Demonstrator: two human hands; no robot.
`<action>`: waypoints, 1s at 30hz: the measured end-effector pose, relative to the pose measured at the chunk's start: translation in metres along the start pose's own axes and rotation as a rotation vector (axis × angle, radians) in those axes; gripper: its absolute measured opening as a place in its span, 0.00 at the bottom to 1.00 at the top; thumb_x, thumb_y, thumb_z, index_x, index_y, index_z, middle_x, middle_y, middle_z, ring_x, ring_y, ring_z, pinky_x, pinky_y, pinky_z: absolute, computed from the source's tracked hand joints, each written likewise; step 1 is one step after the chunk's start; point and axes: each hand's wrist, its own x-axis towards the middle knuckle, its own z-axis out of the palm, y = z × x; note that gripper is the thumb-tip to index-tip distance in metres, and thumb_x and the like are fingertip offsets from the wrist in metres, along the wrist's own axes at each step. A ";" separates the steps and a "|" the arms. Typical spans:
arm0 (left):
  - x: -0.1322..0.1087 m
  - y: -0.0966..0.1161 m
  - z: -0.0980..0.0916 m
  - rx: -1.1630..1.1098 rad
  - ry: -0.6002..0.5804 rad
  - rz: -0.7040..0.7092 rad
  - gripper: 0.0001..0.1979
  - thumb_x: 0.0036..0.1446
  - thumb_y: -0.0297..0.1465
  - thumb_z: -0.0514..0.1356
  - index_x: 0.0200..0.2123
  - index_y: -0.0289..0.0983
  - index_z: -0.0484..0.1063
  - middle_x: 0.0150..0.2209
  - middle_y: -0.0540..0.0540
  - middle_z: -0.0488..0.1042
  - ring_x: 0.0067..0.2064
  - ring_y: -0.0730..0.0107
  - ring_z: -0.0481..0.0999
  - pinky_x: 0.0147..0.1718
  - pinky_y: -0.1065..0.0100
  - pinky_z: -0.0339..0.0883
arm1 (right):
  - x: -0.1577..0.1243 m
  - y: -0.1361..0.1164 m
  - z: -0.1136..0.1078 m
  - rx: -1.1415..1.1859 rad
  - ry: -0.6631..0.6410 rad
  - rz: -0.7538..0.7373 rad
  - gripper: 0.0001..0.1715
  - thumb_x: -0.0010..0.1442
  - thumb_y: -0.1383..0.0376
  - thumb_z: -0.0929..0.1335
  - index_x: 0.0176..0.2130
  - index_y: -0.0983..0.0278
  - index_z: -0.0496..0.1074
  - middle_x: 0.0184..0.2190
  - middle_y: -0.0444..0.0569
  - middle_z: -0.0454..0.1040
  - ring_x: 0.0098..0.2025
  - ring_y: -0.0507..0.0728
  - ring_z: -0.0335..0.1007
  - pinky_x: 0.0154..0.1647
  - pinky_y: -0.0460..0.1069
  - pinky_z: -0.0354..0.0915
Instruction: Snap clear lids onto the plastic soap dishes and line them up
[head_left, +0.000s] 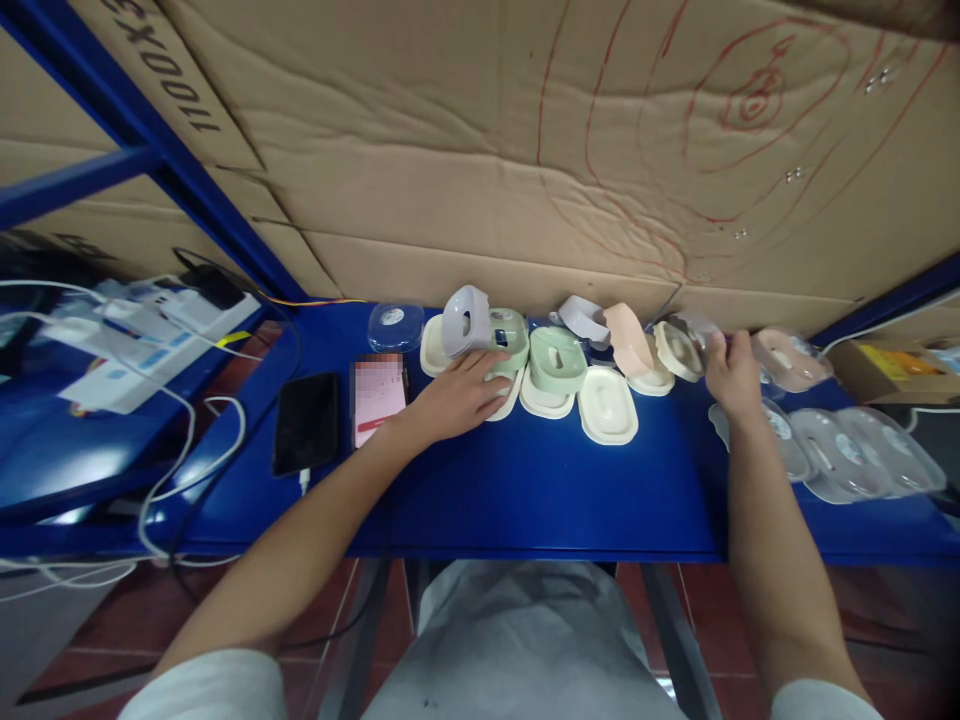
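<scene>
My left hand lies with its fingers stretched out over a cream oval lid or base, just below a light green box and a tilted grey-lilac shell. A second green box rests on a cream piece to the right. At the right, my right hand is closed at the edge of a clear plastic cover; its fingertips are partly hidden. Beside that cover, a cream shell stands tilted. A peach shell leans on another cream piece.
Clear covers overlap at the right, below a covered peach box. A black phone on a cable and a pink-screened phone lie left. Power strips with loose cables fill the far left. Cardboard walls the back.
</scene>
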 end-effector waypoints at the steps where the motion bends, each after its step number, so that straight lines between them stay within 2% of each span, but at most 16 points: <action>1: 0.000 0.000 0.000 -0.003 0.001 -0.001 0.16 0.75 0.34 0.54 0.51 0.35 0.80 0.67 0.32 0.67 0.66 0.43 0.68 0.63 0.43 0.67 | -0.001 0.000 -0.006 -0.011 0.021 -0.004 0.26 0.75 0.54 0.54 0.61 0.65 0.65 0.56 0.66 0.77 0.58 0.66 0.71 0.58 0.58 0.62; 3: 0.000 0.000 0.000 -0.010 0.001 -0.007 0.15 0.75 0.34 0.53 0.50 0.35 0.79 0.67 0.32 0.67 0.66 0.42 0.68 0.63 0.42 0.67 | -0.007 0.003 -0.022 -0.042 0.081 -0.011 0.27 0.73 0.57 0.57 0.63 0.64 0.66 0.65 0.66 0.71 0.67 0.68 0.64 0.66 0.65 0.55; 5: 0.000 0.000 -0.001 -0.023 0.001 -0.011 0.15 0.75 0.34 0.53 0.50 0.36 0.79 0.67 0.32 0.68 0.67 0.42 0.68 0.63 0.42 0.67 | -0.019 0.014 -0.039 -0.087 0.128 -0.010 0.28 0.71 0.57 0.58 0.65 0.61 0.68 0.69 0.64 0.67 0.71 0.70 0.59 0.69 0.69 0.51; 7: 0.000 0.001 -0.001 -0.043 0.004 -0.015 0.15 0.75 0.33 0.53 0.50 0.35 0.79 0.66 0.32 0.68 0.67 0.43 0.68 0.63 0.41 0.67 | -0.038 0.031 -0.052 -0.146 0.108 0.028 0.30 0.71 0.52 0.59 0.65 0.58 0.69 0.66 0.63 0.71 0.68 0.72 0.64 0.66 0.71 0.57; 10: 0.000 0.001 -0.001 -0.055 0.004 -0.021 0.14 0.74 0.33 0.54 0.49 0.35 0.79 0.67 0.31 0.68 0.67 0.42 0.67 0.63 0.41 0.66 | -0.080 0.055 -0.060 -0.239 -0.037 0.085 0.40 0.68 0.40 0.62 0.69 0.56 0.66 0.64 0.65 0.72 0.63 0.78 0.70 0.60 0.74 0.63; 12: 0.000 0.001 -0.001 -0.051 0.006 -0.020 0.14 0.74 0.33 0.54 0.49 0.35 0.80 0.66 0.31 0.68 0.67 0.42 0.67 0.63 0.41 0.67 | -0.110 0.064 -0.058 -0.272 -0.069 0.023 0.44 0.66 0.38 0.63 0.72 0.56 0.62 0.67 0.66 0.69 0.65 0.80 0.68 0.59 0.77 0.63; 14: 0.000 0.001 0.000 -0.064 0.017 -0.021 0.14 0.74 0.33 0.55 0.49 0.36 0.80 0.66 0.32 0.68 0.66 0.42 0.68 0.63 0.41 0.67 | -0.134 0.067 -0.054 -0.276 -0.018 -0.081 0.42 0.68 0.41 0.63 0.72 0.57 0.63 0.69 0.66 0.67 0.67 0.82 0.65 0.59 0.79 0.62; 17: 0.001 0.001 0.002 -0.101 0.032 -0.031 0.13 0.73 0.33 0.56 0.48 0.37 0.80 0.66 0.33 0.69 0.66 0.43 0.68 0.63 0.41 0.66 | -0.154 0.059 -0.049 -0.208 0.038 -0.214 0.37 0.69 0.43 0.64 0.68 0.55 0.69 0.67 0.63 0.69 0.67 0.81 0.66 0.60 0.79 0.62; 19: 0.001 0.002 0.002 -0.103 0.032 -0.040 0.13 0.73 0.32 0.56 0.49 0.37 0.80 0.66 0.33 0.69 0.66 0.43 0.68 0.63 0.41 0.66 | -0.158 0.050 -0.045 -0.082 -0.001 -0.285 0.33 0.70 0.43 0.65 0.67 0.52 0.70 0.67 0.58 0.71 0.66 0.77 0.68 0.61 0.74 0.64; 23: 0.001 0.003 0.001 -0.074 0.019 -0.034 0.13 0.73 0.32 0.56 0.48 0.36 0.80 0.66 0.33 0.68 0.66 0.44 0.67 0.62 0.43 0.67 | -0.151 0.028 -0.035 0.155 -0.104 -0.366 0.31 0.72 0.48 0.64 0.68 0.55 0.70 0.65 0.55 0.74 0.65 0.68 0.71 0.65 0.66 0.66; 24: 0.001 0.003 0.000 -0.068 0.017 -0.029 0.12 0.73 0.32 0.56 0.48 0.36 0.80 0.66 0.33 0.68 0.66 0.44 0.67 0.62 0.43 0.68 | -0.147 0.022 -0.033 0.138 -0.075 -0.359 0.30 0.72 0.47 0.64 0.67 0.55 0.71 0.66 0.55 0.73 0.66 0.69 0.71 0.65 0.66 0.65; 26: 0.001 0.004 -0.001 -0.059 0.014 -0.024 0.12 0.73 0.31 0.56 0.49 0.36 0.79 0.66 0.33 0.68 0.66 0.44 0.67 0.62 0.42 0.67 | -0.141 0.012 -0.032 0.031 0.066 -0.317 0.29 0.73 0.47 0.64 0.64 0.56 0.73 0.68 0.57 0.70 0.67 0.72 0.68 0.66 0.70 0.60; 28: 0.001 0.004 -0.001 -0.052 0.010 -0.023 0.12 0.73 0.31 0.56 0.49 0.36 0.79 0.66 0.32 0.67 0.67 0.43 0.67 0.62 0.42 0.67 | -0.139 0.005 -0.034 -0.046 0.191 -0.286 0.27 0.74 0.49 0.63 0.61 0.59 0.76 0.66 0.59 0.72 0.66 0.73 0.68 0.66 0.70 0.58; 30: 0.000 0.003 -0.001 -0.048 0.005 -0.025 0.12 0.73 0.31 0.56 0.48 0.35 0.79 0.66 0.32 0.68 0.67 0.42 0.67 0.62 0.42 0.68 | -0.143 0.000 -0.038 -0.050 0.175 -0.328 0.24 0.75 0.51 0.62 0.58 0.60 0.77 0.58 0.58 0.78 0.60 0.69 0.73 0.63 0.65 0.60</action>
